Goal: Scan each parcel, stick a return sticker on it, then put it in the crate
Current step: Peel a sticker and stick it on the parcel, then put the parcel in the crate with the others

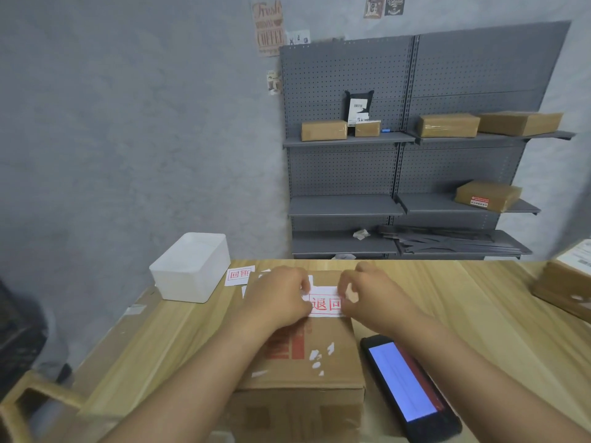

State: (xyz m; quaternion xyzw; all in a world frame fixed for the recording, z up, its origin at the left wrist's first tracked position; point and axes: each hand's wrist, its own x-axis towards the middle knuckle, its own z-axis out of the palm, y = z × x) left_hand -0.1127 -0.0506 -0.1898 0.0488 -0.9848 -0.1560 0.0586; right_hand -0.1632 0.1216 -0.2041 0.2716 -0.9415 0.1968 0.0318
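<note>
I have one view only, from the camera on the person's head, facing forward and tilted down across the table (479, 302), so nothing is shared with a second view. It sits close above the forearms: the left hand (275, 298) and right hand (374, 298) fall near the middle of the picture, over the box (319, 372), while the nearest table edge runs off the bottom. The wide lens bends the edges and also takes in the grey wall (128, 123) and the shelves (399, 155) well behind the table.
</note>
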